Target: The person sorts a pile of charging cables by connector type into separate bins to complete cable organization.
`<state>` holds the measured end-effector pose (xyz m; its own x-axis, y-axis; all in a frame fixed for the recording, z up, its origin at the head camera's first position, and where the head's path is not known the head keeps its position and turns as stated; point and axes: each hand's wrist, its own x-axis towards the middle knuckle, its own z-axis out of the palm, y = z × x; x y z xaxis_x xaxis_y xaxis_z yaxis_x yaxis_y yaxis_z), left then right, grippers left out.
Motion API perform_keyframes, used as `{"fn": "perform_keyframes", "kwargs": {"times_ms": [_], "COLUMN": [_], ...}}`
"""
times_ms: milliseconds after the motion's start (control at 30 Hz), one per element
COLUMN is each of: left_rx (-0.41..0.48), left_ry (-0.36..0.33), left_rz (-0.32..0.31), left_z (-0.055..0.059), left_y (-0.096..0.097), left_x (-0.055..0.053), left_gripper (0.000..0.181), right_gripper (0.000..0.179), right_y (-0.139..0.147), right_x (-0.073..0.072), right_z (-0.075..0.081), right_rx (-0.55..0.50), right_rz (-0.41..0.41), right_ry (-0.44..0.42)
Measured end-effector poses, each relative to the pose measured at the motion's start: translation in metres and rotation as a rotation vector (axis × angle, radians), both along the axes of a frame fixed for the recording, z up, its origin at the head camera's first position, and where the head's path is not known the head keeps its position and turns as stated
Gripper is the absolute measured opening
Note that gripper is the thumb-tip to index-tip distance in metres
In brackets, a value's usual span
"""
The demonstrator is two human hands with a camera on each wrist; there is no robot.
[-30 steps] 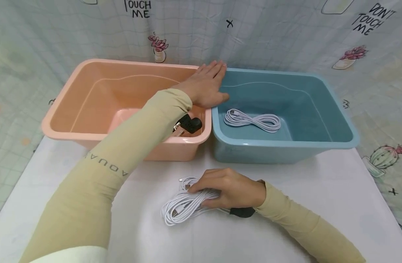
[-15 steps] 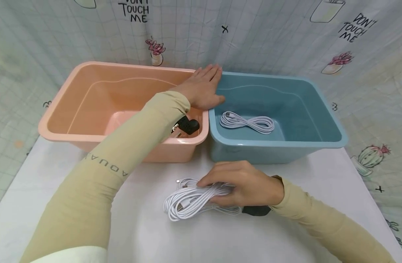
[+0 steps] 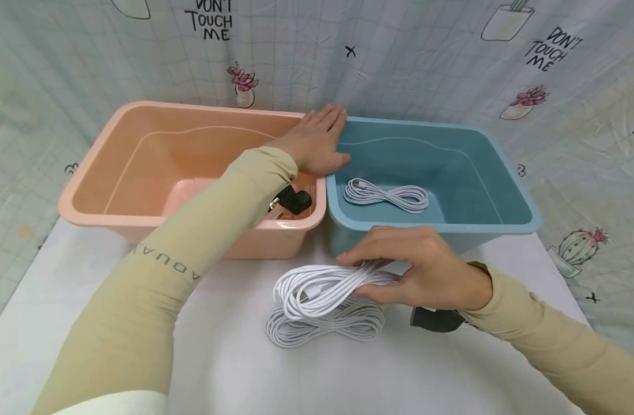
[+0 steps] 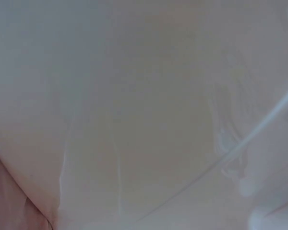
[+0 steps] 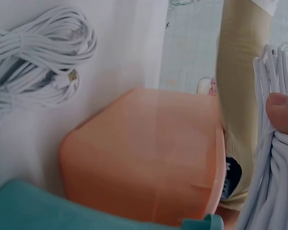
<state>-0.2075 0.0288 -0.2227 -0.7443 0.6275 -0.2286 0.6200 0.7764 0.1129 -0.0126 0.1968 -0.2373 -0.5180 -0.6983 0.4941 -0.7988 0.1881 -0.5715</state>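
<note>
My right hand (image 3: 421, 268) pinches a coiled white USB cable (image 3: 317, 291), its metal plug showing in the loops. The right wrist view shows a thumb (image 5: 283, 112) pressed on this held cable (image 5: 273, 182). Below it, more coiled white cable (image 3: 327, 325) lies on the table; two overlapping coils (image 5: 43, 43) show at left in the right wrist view. My left hand (image 3: 319, 144) rests with straight fingers over the meeting rims of the orange bin (image 3: 192, 220) and the blue bin (image 3: 441, 227). The left wrist view is mostly a blurred pale surface.
Another coiled white cable (image 3: 384, 195) lies inside the blue bin. Black devices sit under both wrists, at the left (image 3: 294, 200) and the right (image 3: 436, 320). A patterned curtain (image 3: 400, 57) hangs behind the bins, and a white cloth (image 3: 234, 357) covers the table.
My right hand has lifted a coiled cable off the others and moved it up and to the right towards the blue bin. The left hand stays on the rims; the head view has shifted slightly.
</note>
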Motion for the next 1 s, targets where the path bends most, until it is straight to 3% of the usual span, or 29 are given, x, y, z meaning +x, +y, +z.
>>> {"fn": "perform_keyframes", "kwargs": {"times_ms": [133, 567, 833, 1000], "left_rx": [0.000, -0.020, -0.020, -0.012], "left_ry": [0.000, -0.001, -0.005, 0.001], "left_rz": [0.003, -0.002, -0.019, -0.025], "left_z": [-0.001, -0.001, -0.001, -0.001], "left_y": [-0.001, -0.001, -0.003, -0.003], "left_x": [0.001, 0.000, -0.002, -0.001], "left_gripper": [0.085, 0.085, 0.086, 0.087], "right_gripper": [0.044, 0.045, 0.048, 0.052], "right_y": [0.008, 0.036, 0.044, 0.053], "right_x": [-0.001, -0.015, -0.031, -0.041], "right_z": [0.010, 0.044, 0.050, 0.051], "right_rx": [-0.002, 0.012, -0.133, -0.175], "right_rz": [-0.018, -0.164, -0.141, -0.176], "right_ry": [-0.029, 0.040, -0.047, -0.111]}}
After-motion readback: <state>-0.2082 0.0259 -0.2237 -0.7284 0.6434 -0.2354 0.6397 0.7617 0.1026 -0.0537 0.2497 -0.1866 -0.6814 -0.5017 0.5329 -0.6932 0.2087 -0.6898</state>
